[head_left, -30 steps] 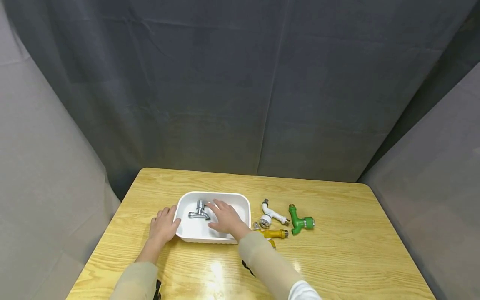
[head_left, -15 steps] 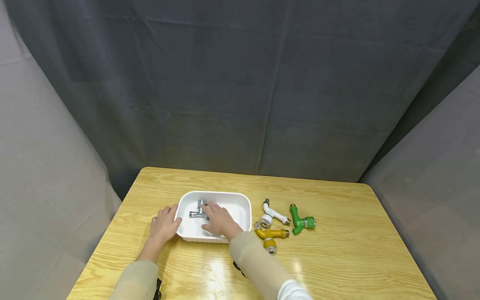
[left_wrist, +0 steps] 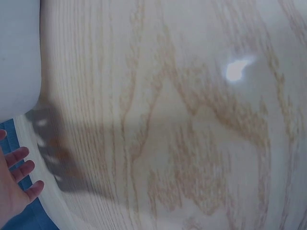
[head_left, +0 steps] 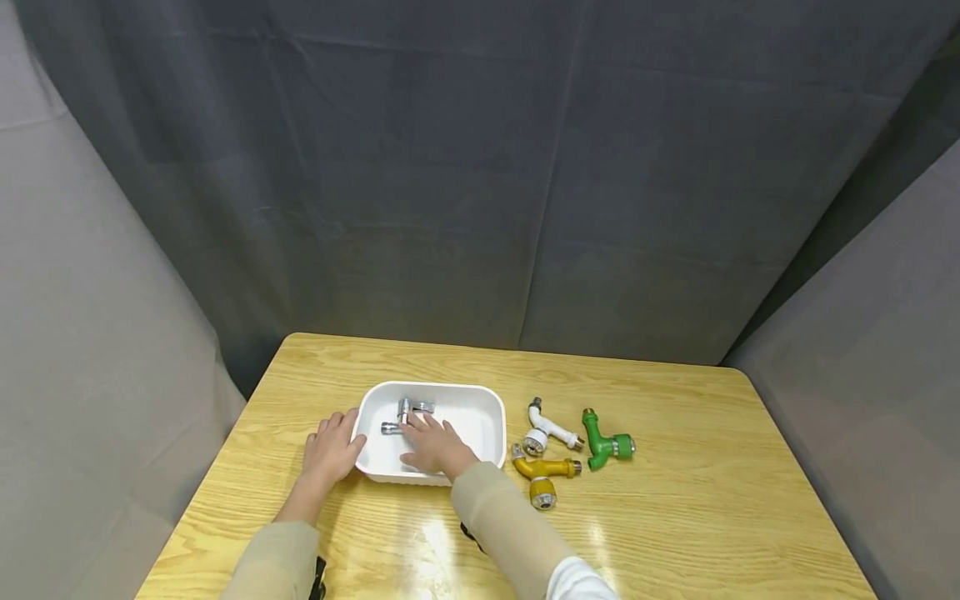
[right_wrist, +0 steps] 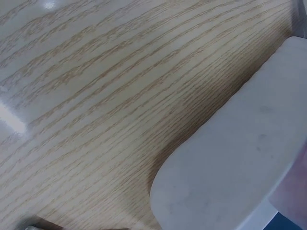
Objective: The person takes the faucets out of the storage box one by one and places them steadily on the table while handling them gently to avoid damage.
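Note:
A white rectangular plastic basin point(head_left: 476, 421) stands on the wooden table, with a chrome tap point(head_left: 405, 408) lying inside its left half. My left hand point(head_left: 332, 450) rests against the basin's left end, thumb at the rim. Its loosely extended fingers point(left_wrist: 17, 171) show in the left wrist view. My right hand point(head_left: 435, 446) reaches over the front rim into the basin, fingers spread and pointing at the tap. Its fingertips overlap the tap and hide part of it; whether they touch it is unclear. The right wrist view shows mainly the basin's outer wall point(right_wrist: 225, 158).
Right of the basin lie a white tap point(head_left: 551, 429), a yellow tap point(head_left: 546, 469) and a green tap point(head_left: 600, 442), close together. The wooden table point(head_left: 697, 500) extends to the right. A dark curtain point(head_left: 420, 208) hangs behind it, with grey cloth at both sides.
My right hand has shifted left and slightly down over the chrome tap, and my forearm no longer covers the yellow tap. My left hand stays at the basin's end.

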